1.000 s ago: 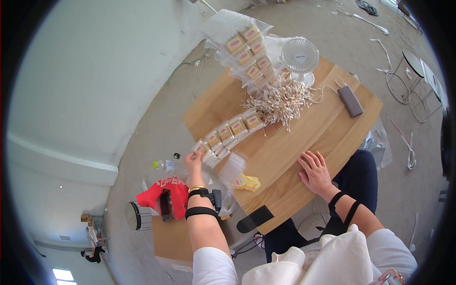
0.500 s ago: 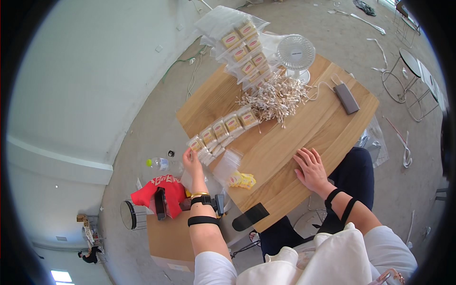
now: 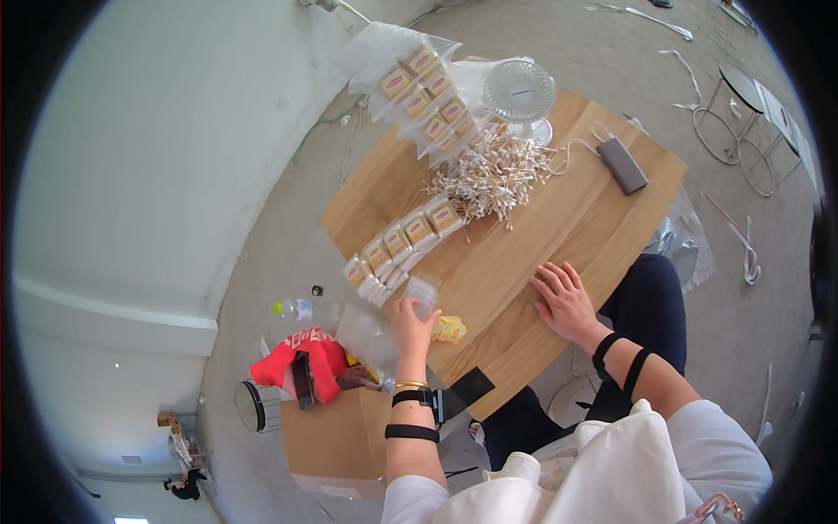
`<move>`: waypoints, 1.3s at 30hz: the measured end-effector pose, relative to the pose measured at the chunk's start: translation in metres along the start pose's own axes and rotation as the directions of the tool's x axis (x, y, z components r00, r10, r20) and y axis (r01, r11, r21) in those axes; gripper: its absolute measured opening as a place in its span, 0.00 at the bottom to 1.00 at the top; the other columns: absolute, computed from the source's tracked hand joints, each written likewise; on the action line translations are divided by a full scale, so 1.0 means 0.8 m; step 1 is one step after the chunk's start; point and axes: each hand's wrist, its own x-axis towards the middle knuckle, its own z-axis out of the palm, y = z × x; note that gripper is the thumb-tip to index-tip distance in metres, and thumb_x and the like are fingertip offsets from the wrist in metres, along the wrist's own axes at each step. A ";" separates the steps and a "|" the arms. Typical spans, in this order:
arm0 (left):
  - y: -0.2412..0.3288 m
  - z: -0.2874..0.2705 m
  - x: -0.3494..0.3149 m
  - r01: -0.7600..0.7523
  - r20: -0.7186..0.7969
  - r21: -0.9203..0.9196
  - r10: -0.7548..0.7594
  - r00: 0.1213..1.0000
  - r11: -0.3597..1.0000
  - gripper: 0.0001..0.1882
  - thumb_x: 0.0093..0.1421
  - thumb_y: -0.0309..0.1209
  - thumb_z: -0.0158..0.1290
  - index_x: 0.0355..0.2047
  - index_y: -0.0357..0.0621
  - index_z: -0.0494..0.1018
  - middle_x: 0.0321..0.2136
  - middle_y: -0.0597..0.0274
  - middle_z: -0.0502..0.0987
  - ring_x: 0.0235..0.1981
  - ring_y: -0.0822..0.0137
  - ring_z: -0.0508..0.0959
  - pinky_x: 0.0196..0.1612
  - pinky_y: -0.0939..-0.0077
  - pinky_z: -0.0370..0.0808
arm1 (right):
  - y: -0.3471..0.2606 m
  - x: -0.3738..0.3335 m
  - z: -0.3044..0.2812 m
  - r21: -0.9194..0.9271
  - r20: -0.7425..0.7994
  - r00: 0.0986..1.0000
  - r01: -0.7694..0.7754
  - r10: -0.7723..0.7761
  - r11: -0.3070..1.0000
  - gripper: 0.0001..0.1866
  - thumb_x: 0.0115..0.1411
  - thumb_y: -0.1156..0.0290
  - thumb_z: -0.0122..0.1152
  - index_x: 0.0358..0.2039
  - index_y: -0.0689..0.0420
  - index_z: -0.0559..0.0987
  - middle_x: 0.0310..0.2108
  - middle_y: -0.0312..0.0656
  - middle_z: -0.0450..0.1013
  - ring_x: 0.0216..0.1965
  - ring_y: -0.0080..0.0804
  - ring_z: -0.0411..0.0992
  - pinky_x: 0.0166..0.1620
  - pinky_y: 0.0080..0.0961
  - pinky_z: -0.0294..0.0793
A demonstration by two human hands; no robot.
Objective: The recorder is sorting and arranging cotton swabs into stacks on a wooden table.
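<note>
head camera: left of two worn side by side | faces down and forward over the tabletop [image 3: 515, 279] | near: hands [image 3: 567, 306] below | wide fisheye: wall [image 3: 157, 166] left, floor [image 3: 602, 57] beyond, stool [image 3: 740, 85] far right

Around the swab pile [image 3: 493, 179] on the desk [image 3: 511, 271]
Behind it stands the fan [image 3: 518, 90]; behind-left, the bagged packs [image 3: 417, 103]; right, the power bank [image 3: 621, 164]; front-left, the packet row [image 3: 395, 243], then small bags [image 3: 424, 287]; in front, cards [image 3: 450, 329].
</note>
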 end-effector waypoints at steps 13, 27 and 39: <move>-0.027 -0.022 0.010 0.161 0.172 -0.158 -0.133 0.976 0.974 0.10 0.54 0.30 0.66 0.32 0.38 0.78 0.32 0.51 0.83 0.35 0.59 0.83 0.40 0.68 0.78 | 0.002 -0.005 0.001 0.007 -0.038 0.999 0.014 -0.014 1.000 0.25 0.61 0.59 0.59 0.58 0.52 0.74 0.61 0.41 0.65 0.68 0.39 0.57 0.72 0.45 0.48; 0.186 -0.124 -0.088 -0.239 -0.224 -0.132 0.206 0.953 0.962 0.05 0.56 0.21 0.61 0.28 0.38 0.74 0.33 0.56 0.82 0.37 0.56 0.82 0.40 0.67 0.78 | -0.093 0.036 -0.083 0.824 0.567 0.820 -0.564 -0.077 0.058 0.18 0.66 0.54 0.61 0.38 0.58 0.82 0.27 0.32 0.75 0.31 0.22 0.74 0.36 0.20 0.74; 0.289 -0.191 -0.155 -0.371 -0.216 -0.042 0.354 0.910 0.928 0.11 0.52 0.27 0.66 0.36 0.43 0.79 0.33 0.61 0.81 0.41 0.58 0.80 0.52 0.61 0.70 | -0.073 -0.025 -0.178 0.891 0.386 0.909 -0.324 -0.156 0.319 0.10 0.65 0.68 0.60 0.33 0.62 0.81 0.30 0.38 0.81 0.31 0.23 0.79 0.36 0.23 0.77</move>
